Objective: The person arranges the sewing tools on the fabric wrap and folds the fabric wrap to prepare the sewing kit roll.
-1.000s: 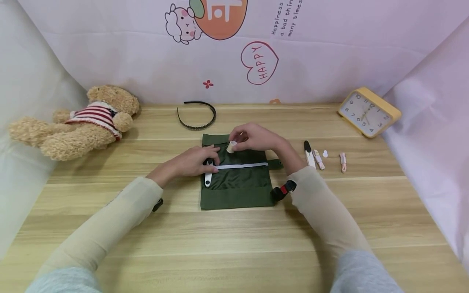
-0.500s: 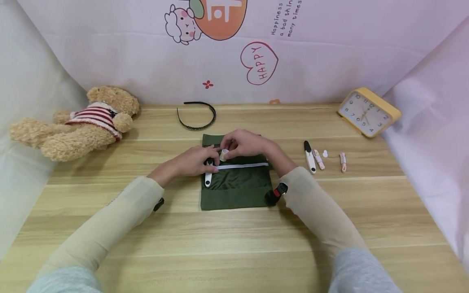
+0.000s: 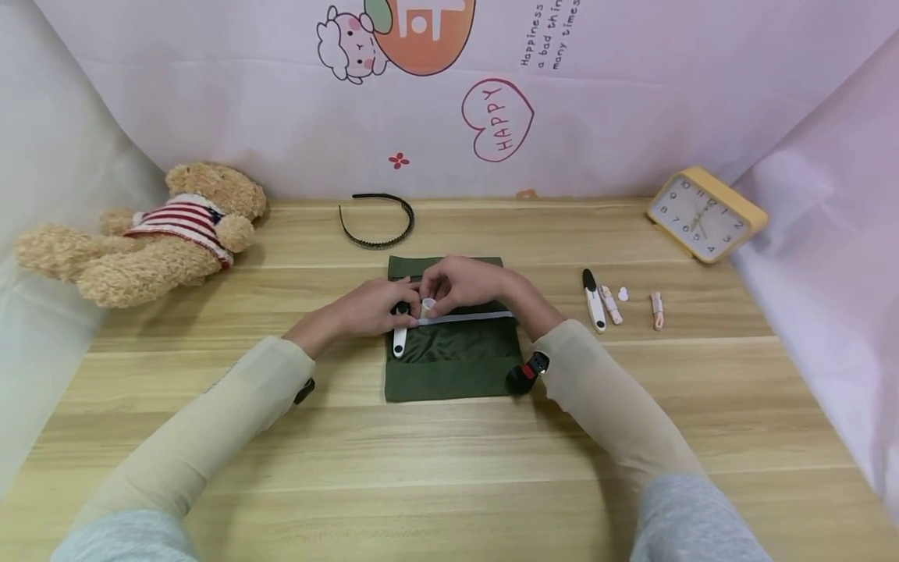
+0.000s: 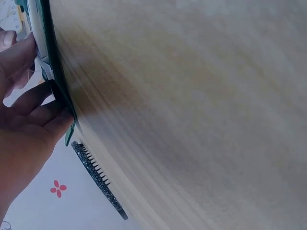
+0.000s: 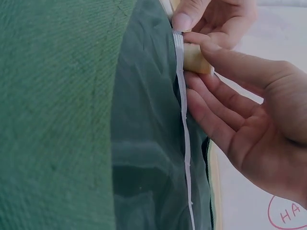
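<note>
A dark green cloth pouch (image 3: 456, 381) lies unfolded on the table, with a white elastic band (image 5: 185, 129) running across it. My right hand (image 3: 469, 282) pinches a cream thread spool (image 5: 194, 58) between thumb and fingers, its end right at the elastic. At the pouch's left side, my left hand (image 3: 368, 307) pinches the elastic near its end with the thumb and a finger, close beside the spool. Under that hand, a white-handled tool (image 3: 399, 343) with black parts lies along the left edge, its upper part partly hidden by the fingers.
To the right lie a white tool with a black tip (image 3: 595, 303), two small thread bundles, one pinkish (image 3: 657, 311), and a small white piece (image 3: 623, 294). A black headband (image 3: 410, 222), teddy bear (image 3: 168, 242) and yellow clock (image 3: 709, 215) sit farther back.
My right hand has brought the spool left and toward me, from the pouch's upper part down to the elastic beside my left fingers. The left hand stays in place.
</note>
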### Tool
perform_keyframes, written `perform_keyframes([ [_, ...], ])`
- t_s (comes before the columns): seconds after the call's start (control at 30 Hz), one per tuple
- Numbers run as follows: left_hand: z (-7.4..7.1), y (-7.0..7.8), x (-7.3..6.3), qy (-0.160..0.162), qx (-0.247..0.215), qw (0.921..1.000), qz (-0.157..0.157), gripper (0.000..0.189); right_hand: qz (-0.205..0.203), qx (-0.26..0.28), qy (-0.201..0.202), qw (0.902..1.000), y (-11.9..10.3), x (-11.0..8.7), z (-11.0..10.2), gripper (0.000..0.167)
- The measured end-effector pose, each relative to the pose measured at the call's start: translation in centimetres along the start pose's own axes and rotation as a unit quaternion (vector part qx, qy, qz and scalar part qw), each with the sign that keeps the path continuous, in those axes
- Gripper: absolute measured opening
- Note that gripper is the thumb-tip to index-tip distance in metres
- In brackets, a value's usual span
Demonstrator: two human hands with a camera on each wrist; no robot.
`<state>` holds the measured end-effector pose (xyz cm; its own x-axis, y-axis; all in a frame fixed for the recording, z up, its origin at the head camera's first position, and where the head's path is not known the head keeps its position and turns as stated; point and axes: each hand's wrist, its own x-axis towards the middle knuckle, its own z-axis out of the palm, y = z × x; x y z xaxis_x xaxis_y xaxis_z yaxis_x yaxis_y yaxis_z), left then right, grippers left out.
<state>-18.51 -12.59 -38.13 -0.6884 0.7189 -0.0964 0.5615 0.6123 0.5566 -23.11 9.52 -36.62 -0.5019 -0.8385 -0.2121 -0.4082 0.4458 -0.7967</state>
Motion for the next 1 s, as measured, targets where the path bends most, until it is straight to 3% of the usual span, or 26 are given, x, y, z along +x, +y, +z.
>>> perform_keyframes([
  [0.2, -0.03, 0.00, -0.16, 0.002, -0.006, 1.0000, 0.001, 0.013, 0.008, 0.033, -0.015, 0.9993, 0.12, 0.08, -0.04, 0.014],
  [0.67, 0.09, -0.08, 0.19, 0.008, -0.017, 0.9991, 0.038, 0.015, 0.044, 0.102, -0.022, 0.9935, 0.79, 0.42, -0.48, 0.018],
  [1.0, -0.06, 0.23, -0.29, 0.016, -0.010, 0.9997, 0.018, 0.007, 0.066, 0.125, -0.029, 0.9895, 0.83, 0.97, -0.57, 0.013],
])
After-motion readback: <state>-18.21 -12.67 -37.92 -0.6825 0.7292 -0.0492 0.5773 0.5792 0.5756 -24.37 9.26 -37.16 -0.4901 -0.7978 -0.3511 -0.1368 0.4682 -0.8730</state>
